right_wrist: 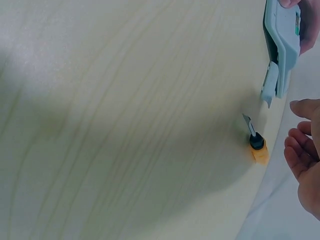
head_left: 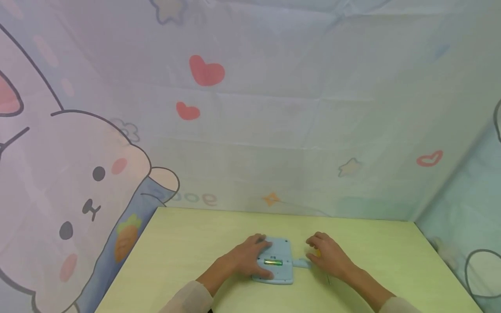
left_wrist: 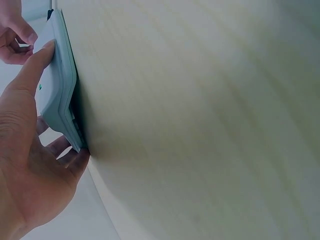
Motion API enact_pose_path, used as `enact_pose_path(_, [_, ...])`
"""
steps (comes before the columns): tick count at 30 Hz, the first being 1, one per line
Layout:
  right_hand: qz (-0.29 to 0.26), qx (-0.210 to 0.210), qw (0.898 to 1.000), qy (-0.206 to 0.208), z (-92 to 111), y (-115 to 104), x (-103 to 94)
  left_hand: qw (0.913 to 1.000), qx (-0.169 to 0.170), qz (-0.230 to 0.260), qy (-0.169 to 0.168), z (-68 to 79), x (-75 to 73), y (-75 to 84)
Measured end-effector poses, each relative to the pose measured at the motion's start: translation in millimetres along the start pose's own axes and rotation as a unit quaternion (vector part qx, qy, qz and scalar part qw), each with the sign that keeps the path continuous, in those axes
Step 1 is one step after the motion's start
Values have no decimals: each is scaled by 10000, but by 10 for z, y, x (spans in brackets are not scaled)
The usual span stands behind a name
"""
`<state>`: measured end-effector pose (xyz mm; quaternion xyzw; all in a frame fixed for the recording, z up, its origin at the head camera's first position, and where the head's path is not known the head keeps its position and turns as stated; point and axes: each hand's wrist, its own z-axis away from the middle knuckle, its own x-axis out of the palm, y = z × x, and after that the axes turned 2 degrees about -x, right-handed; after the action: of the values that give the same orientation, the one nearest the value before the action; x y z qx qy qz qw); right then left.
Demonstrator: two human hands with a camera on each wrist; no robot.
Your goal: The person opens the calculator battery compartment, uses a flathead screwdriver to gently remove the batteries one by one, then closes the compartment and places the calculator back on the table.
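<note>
A flat light-blue device (head_left: 279,274), shaped like a calculator, lies back side up on the table, its narrow compartment uncovered and a green battery (head_left: 273,262) inside. My left hand (head_left: 247,257) grips it from the left, thumb and fingers spread to opposite edges; in the left wrist view the fingertips reach its edge at the tabletop. By its right side lies a small light-blue cover piece (right_wrist: 269,82). My right hand (head_left: 330,256) hovers with loosely bent fingers, holding nothing. Close to it lies a screwdriver (right_wrist: 257,149) with an orange handle and metal shaft, partly hidden in the head view.
The pale yellow wood-grain table (head_left: 188,234) runs back to a cloth backdrop (head_left: 274,130) printed with hearts, stars and a rabbit. More cloth hangs along the right side, close to the table's right edge.
</note>
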<state>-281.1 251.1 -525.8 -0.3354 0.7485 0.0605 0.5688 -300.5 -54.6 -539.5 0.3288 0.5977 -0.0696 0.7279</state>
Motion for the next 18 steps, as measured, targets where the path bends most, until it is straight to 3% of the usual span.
enact_pose_path(5, [277,152,9994,123,4,41,2,10000,-7,-49,8,-10,-1,-3])
enact_pose_path(18, [179,256,9992,255,43,170,10,9999,-44,107,10,18,-6,11])
